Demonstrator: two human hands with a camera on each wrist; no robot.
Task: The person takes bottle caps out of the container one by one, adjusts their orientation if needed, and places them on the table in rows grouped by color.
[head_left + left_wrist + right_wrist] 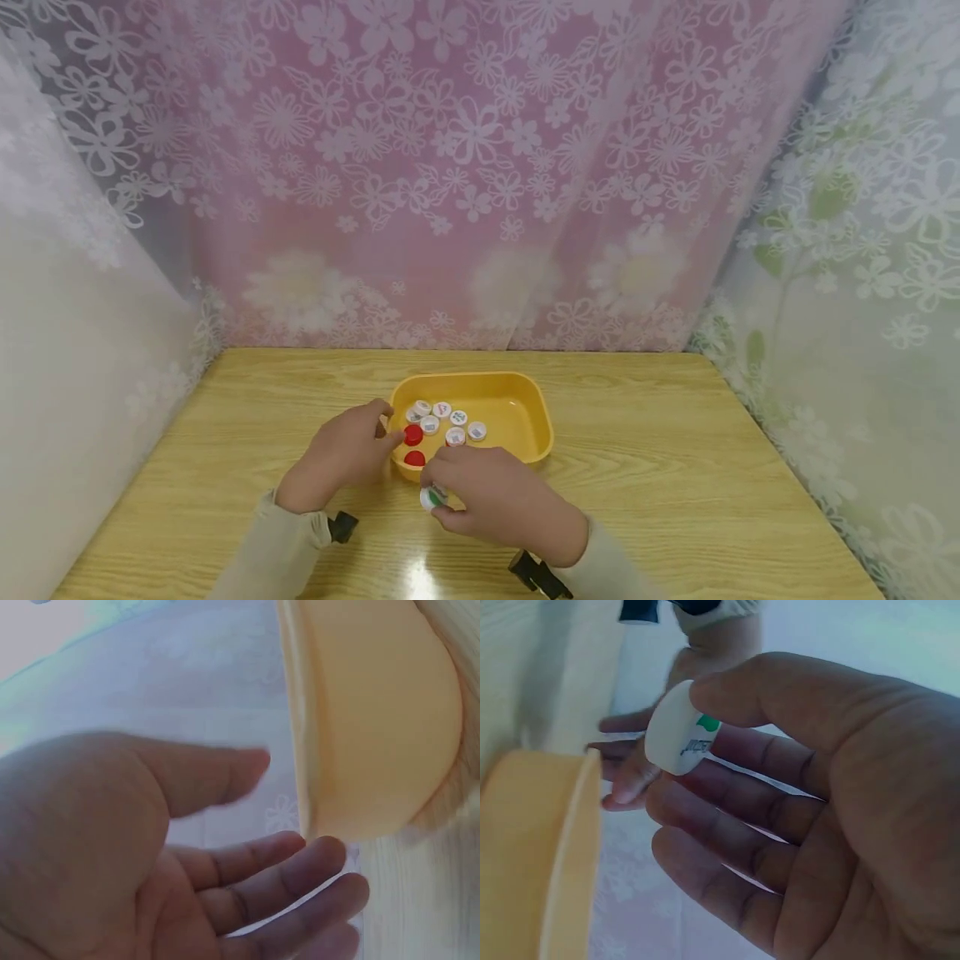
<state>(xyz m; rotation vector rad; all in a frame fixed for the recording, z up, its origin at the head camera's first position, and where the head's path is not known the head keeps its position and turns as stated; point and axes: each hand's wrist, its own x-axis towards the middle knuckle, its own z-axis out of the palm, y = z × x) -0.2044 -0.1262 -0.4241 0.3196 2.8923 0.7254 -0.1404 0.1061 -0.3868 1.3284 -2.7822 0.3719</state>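
Note:
Between the thumb and fingers of my right hand (502,500) I pinch a white bottle cap (671,731) with a green mark and printed letters, in front of the yellow tray's near rim. My left hand (341,454) is at the tray's left side, its thumb and fingers spread with nothing between them. The left wrist view shows its fingertips close to the rim; I cannot tell if they touch. Inside the yellow tray (517,425) lie several white bottle caps (477,431) with printed tops, and two red caps (413,434) near the left end.
The tray stands on a wood-grain table (637,467). A pink floral curtain (450,208) hangs behind the table, with pale floral cloth (862,292) at the right and more at the left. Dark wrist mounts (536,575) are strapped near both cuffs.

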